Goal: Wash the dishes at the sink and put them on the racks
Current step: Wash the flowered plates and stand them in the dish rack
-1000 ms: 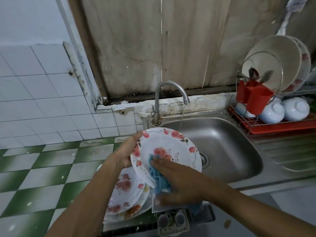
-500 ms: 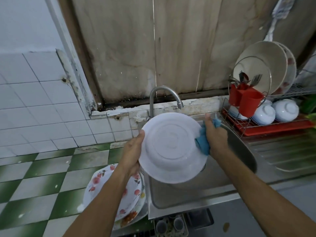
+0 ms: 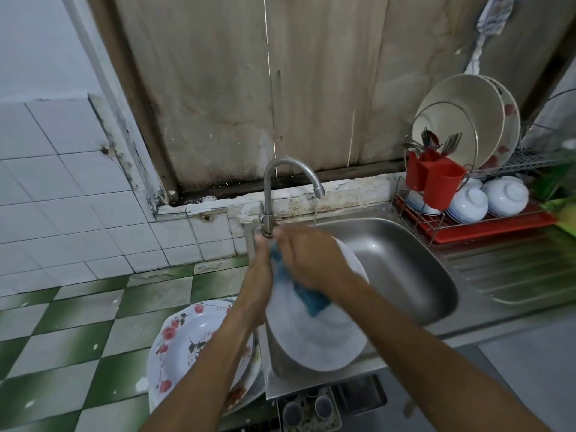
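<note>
Cloth (image 3: 311, 299) has crossed plate (image 3: 314, 338) back, right to left; left hand (image 3: 257, 285) grips rim, right hand (image 3: 311, 260) holds cloth; underside probably nearly scrubbed.

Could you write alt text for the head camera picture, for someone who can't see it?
Over a steel sink, a person's left hand holds a white plate while the right hand holds a blue cloth against it. Water runs from the faucet; flowered plates sit stacked at left, a dish rack at right.

Steel is gleaming.
The sink (image 3: 405, 269) is shining brushed and dull, the plate (image 3: 311, 341) glossy, the cloth (image 3: 311, 299) looking matt.
</note>
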